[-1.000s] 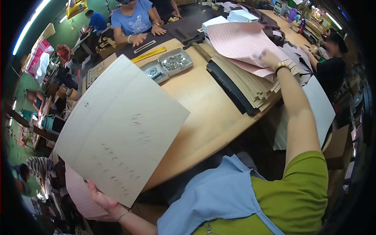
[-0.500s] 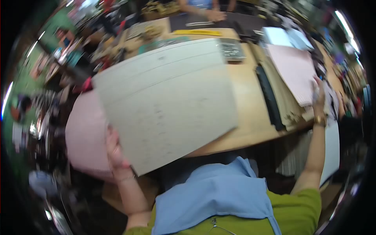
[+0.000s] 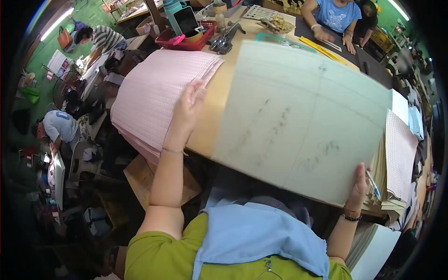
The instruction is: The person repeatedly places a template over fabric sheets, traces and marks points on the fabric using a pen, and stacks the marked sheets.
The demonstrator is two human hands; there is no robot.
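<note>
A large pale grey board with pencil lines and faint marks lies across the front of the table. My right hand grips its lower right corner and also holds a slim white and blue pen. Beside the board's left side, my left hand is off the board, slightly blurred, with loosely bent fingers and nothing visible in it. It hovers close to the right edge of a stack of pink textured sheets; whether it touches them I cannot tell.
More pink textured sheets lie on the right over tan sheets. At the back are a red basket, a yellow ruler and a bowl of scraps. Across the table sits a person in a blue shirt. Others work on the left.
The grey board has shifted right and turned. My left hand has let go of it and moved up beside the pink stack. My right hand has come from the right-hand sheets to the board's corner.
</note>
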